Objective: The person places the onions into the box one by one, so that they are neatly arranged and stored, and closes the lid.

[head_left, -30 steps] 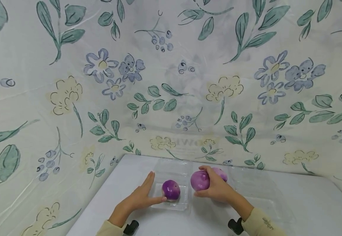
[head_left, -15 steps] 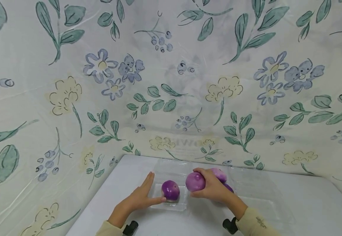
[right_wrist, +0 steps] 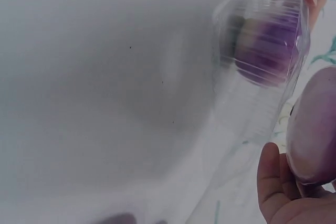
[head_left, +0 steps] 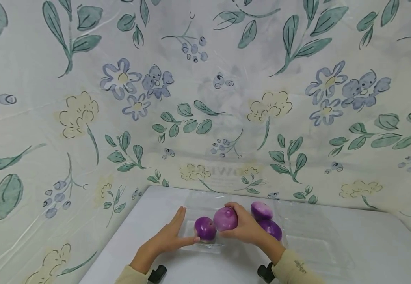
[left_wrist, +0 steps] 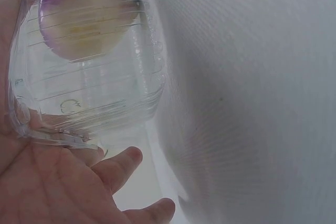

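Observation:
Fingers extended, my left hand (head_left: 168,236) rests against the near-left corner of a clear plastic container (head_left: 212,248), its thumb at the front rim. Inside the container sits a glossy purple onion (head_left: 205,229) with a pale cream base, seen through the ribbed wall in the left wrist view. A lighter purple onion (head_left: 225,219), nub facing up, is gripped between the thumb and fingers of my right hand (head_left: 246,228). It is over the container's right side, just beside the first onion. The right wrist view shows its smooth pale underside near the container wall.
Two more purple onions stand to the right: a pale-streaked one (head_left: 261,211) at the back and a darker one (head_left: 270,229) in front, partly behind the right forearm. Another clear plastic container (head_left: 318,240) lies at the right of the white table (head_left: 379,236). Floral cloth (head_left: 233,118) hangs behind.
My right hand has moved left with its onion, from beside the container to over its right side. The two onions at the right have come into fuller view. The left hand has stayed put.

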A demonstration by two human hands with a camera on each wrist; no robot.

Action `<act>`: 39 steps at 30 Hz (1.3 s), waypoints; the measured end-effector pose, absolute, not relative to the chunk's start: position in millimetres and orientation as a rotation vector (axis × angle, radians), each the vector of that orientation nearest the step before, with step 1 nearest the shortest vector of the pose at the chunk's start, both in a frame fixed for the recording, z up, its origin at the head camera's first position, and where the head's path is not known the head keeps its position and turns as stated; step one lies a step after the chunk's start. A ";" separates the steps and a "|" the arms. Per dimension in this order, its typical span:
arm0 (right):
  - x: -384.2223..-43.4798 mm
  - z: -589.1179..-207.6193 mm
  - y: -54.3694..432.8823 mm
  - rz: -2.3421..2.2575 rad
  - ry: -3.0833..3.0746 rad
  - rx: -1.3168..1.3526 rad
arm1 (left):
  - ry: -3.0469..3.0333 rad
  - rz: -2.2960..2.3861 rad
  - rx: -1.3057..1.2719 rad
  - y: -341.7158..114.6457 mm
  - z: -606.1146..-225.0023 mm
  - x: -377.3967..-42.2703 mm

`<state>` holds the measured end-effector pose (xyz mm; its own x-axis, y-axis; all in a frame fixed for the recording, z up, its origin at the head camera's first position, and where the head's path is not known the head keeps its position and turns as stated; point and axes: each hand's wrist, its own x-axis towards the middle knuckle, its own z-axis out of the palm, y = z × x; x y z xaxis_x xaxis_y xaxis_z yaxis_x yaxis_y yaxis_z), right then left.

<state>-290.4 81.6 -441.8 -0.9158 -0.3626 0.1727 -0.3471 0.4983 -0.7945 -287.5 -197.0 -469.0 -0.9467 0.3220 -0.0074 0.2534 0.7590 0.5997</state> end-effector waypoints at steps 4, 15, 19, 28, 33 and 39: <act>-290.7 -444.2 77.1 -1.409 2.703 -0.641 | 2.843 0.946 0.464 -196.9 -468.6 -287.6; -293.6 -451.0 63.6 -1.404 2.667 -0.649 | 2.842 0.945 0.468 -198.7 -470.6 -288.1; -292.9 -451.0 58.7 -1.423 2.642 -0.659 | 2.843 0.944 0.469 -198.9 -471.0 -288.8; -291.9 -452.8 54.6 -1.430 2.643 -0.649 | 2.837 0.952 0.459 -197.2 -469.1 -287.5; -291.3 -456.9 51.6 -1.410 2.672 -0.681 | 2.835 0.962 0.464 -197.0 -468.6 -287.2; -289.3 -462.0 47.0 -1.353 2.709 -0.727 | 2.833 0.965 0.488 -197.5 -468.7 -286.9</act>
